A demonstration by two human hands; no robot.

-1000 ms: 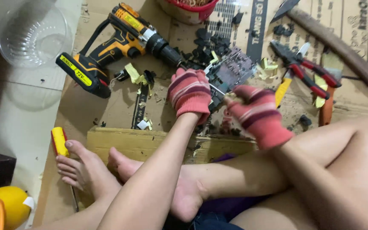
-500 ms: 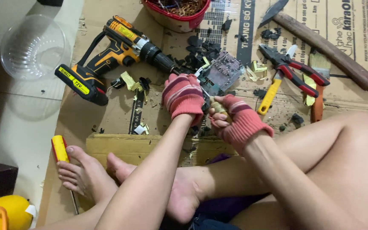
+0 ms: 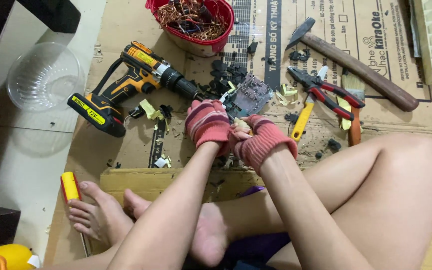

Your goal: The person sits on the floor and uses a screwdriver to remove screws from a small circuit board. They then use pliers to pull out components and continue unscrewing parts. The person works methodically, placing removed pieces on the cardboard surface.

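Between the crossed legs, both gloved hands meet, left hand (image 3: 207, 125) and right hand (image 3: 262, 142), fingers clamped on 1 small pale piece (image 3: 242, 126); beyond lie circuit board (image 3: 248, 95), cordless drill (image 3: 136, 82), pliers (image 3: 326, 92); a slip could jab bare fingertips, I judge.

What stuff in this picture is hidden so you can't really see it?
All in the head view:
- What the left hand and right hand pinch: covered by the gloved fingers.
- Circuit board: near end hidden behind the hands.
- Screwdriver: shaft passes under a foot.
- Red bowl of copper wire: cut off by the top edge.
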